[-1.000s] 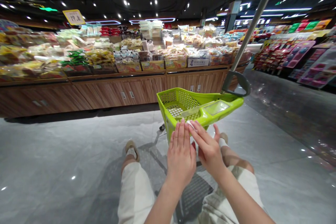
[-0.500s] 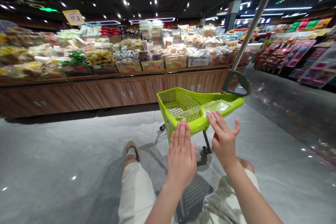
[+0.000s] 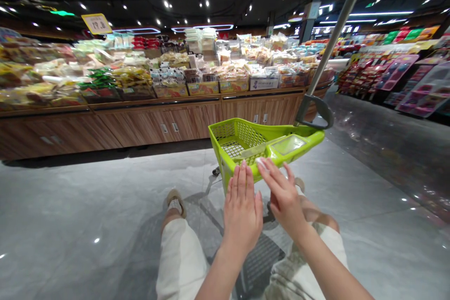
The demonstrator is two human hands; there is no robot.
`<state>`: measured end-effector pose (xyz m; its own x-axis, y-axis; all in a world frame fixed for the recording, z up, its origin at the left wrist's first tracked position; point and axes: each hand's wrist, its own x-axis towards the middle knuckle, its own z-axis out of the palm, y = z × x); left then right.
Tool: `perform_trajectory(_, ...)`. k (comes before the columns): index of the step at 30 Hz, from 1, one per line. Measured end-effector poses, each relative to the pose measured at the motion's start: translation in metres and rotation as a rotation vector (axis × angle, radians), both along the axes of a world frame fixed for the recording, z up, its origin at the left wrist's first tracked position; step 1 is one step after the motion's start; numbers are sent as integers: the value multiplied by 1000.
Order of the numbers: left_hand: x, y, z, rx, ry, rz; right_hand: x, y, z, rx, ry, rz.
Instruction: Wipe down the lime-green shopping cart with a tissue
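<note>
A lime-green shopping cart basket [image 3: 248, 127] with a latticed wall stands in front of me. My left hand [image 3: 243, 211] lies flat, fingers stretched and close together, its tips on the near rim. To its right, my right hand [image 3: 283, 197] presses a small white tissue [image 3: 260, 161] against the green rim under its fingertips. Most of the tissue is hidden by the fingers. Beyond the right hand, a clear panel [image 3: 288, 144] is set into the broad green edge. A grey loop handle [image 3: 318, 111] is at the cart's right end.
A long wooden display counter [image 3: 140, 124] holds heaps of packaged food behind the cart. A metal pole [image 3: 339, 33] rises from the loop handle. My legs flank the cart over the grey tiled floor [image 3: 87, 206]. Shelves of packets [image 3: 365, 70] stand at the right.
My right hand has slid left along the green rim with the tissue, from beside the clear panel to close by my left hand. The left hand stays in place.
</note>
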<state>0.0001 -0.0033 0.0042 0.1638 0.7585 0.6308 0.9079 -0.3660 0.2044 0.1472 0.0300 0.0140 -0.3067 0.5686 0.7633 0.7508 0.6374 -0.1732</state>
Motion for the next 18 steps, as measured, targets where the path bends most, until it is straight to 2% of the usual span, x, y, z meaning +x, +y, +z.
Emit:
perform_trajectory(2, 0, 0, 0, -3, 1, 0, -1, -2, 0, -5, -70, 90)
perform_trajectory(3, 0, -1, 0, -6, 3, -2, 1, -1, 1, -4, -57, 56)
perform_trajectory(6, 0, -1, 1, -15, 13, -5, 4, 3, 3, 3, 89, -190)
perform_trajectory(7, 1, -1, 1, -14, 16, -2, 4, 3, 3, 2, 116, -232)
perform_trajectory(8, 1, -1, 1, -12, 18, 1, 1, 2, 3, 1, 112, -223)
perform_trajectory(12, 1, -1, 1, -1, 17, 13, -8, -5, 2, 21, -54, 33)
perform_trajectory(13, 1, -1, 1, -2, 16, 12, -7, -5, 1, 23, -60, 31)
perform_trajectory(18, 0, -1, 1, -3, 15, 6, -2, 4, 2, 10, 129, -242)
